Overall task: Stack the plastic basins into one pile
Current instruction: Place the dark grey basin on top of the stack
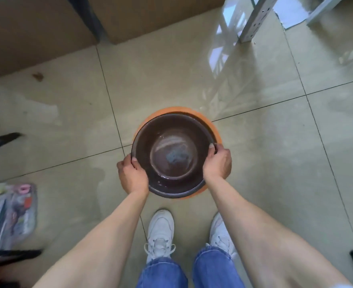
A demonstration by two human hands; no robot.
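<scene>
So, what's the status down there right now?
Left hand and right hand gripping the brown basin rim. Orange basin directly beneath. Nothing blocking.

Bright, even daylight. Strong window glare on glossy beige tiled floor (254,132) toward upper right corner, pale metal rack leg (252,21) mirrored in sheen. Shadows soft, faint. Wide-angle bend: tile joints curve near frame edges. Soft blur overall, worst at left edge; clear plastic packet (9,213) smeared. Faint highlight inside dark brown round plastic basin (171,142).
</scene>
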